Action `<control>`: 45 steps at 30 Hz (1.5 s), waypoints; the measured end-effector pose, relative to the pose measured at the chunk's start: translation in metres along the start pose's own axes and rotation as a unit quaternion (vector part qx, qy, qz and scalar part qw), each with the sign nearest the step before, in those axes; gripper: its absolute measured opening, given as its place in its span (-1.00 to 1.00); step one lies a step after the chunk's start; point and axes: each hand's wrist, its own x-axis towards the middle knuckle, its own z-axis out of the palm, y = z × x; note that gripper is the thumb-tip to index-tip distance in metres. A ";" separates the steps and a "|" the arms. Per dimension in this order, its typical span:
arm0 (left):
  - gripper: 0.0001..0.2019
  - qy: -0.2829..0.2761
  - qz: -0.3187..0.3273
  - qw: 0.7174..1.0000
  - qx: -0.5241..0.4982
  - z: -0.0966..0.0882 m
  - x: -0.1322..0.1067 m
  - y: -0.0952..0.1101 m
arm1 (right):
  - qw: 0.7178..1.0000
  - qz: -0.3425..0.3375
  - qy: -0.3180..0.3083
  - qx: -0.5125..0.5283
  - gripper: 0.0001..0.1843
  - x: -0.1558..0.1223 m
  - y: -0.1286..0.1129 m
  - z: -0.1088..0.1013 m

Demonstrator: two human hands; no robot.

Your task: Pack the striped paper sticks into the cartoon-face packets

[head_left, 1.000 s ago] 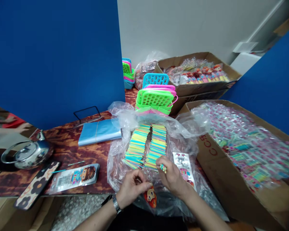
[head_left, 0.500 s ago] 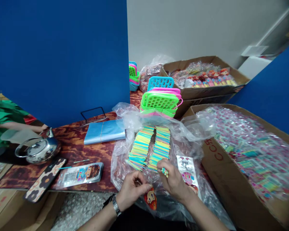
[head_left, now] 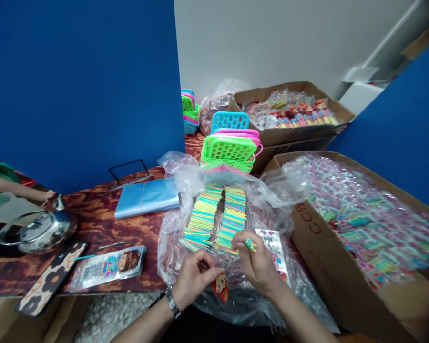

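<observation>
My left hand [head_left: 195,276], a watch at its wrist, pinches the edge of a small packet [head_left: 220,287] printed with a red-haired cartoon girl. The lower part of that packet hangs down and is partly hidden. Closed round a bundle of thin coloured sticks [head_left: 250,245] is my right hand [head_left: 259,267], with the yellow, green and blue ends pointing up at the camera. Just beyond both hands, two rows of loose sticks [head_left: 201,214] lie in an opened clear plastic bag [head_left: 169,255]. A flat printed packet [head_left: 277,250] lies to the right, partly behind my right hand.
Coloured plastic baskets [head_left: 230,148] are stacked behind the bag. Open cartons [head_left: 318,257] of filled packets stand right. Leftward lie a blue bundle of bags [head_left: 146,197], a stack of printed packets [head_left: 109,267], a flowered phone case [head_left: 52,278] and a kettle [head_left: 45,231]. Another person's arm [head_left: 17,186] reaches in.
The view has shifted, so the scene sits further left. My right hand has turned slightly, its stick ends bunched higher. My left hand keeps its pinch on the packet.
</observation>
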 end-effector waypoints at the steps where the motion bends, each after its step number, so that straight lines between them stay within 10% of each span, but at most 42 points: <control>1: -0.74 -0.001 -0.003 1.000 0.000 0.000 0.000 -0.001 | 1.000 -0.004 -0.002 -0.004 -0.90 -0.001 0.001 0.001; 27: -0.76 0.014 0.003 1.000 -0.004 -0.008 0.010 -0.001 | 0.993 0.059 -0.068 -0.077 -0.86 0.004 0.017 0.003; 35: -0.78 0.102 0.001 0.995 -0.005 -0.040 0.014 0.000 | 0.847 0.133 -0.429 -0.284 -0.84 -0.013 0.044 0.026; 45: -0.78 0.081 0.011 0.997 -0.007 -0.031 0.010 0.003 | 0.801 0.110 -0.468 -0.356 -0.78 -0.011 0.050 0.031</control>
